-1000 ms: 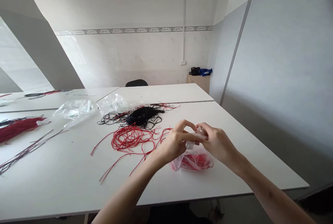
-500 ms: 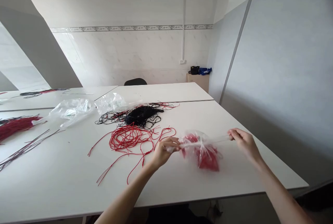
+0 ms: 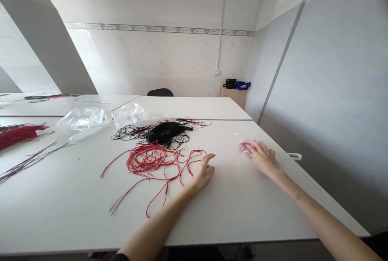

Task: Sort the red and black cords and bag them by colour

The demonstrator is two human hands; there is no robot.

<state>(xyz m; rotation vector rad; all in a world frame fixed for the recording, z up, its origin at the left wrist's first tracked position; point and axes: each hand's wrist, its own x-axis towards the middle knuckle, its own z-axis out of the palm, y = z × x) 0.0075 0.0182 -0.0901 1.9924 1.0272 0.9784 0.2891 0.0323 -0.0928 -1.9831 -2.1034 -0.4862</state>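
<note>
Shifted farther across the tabletop, the pinkish-red plastic bag lies under the right hand, whether pinched I can't tell; the left hand is spread, empty. Setting-aside seems underway, probably calling for release.

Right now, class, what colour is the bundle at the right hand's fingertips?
The bundle looks pinkish red, blurred; the head view shows it best.
</note>
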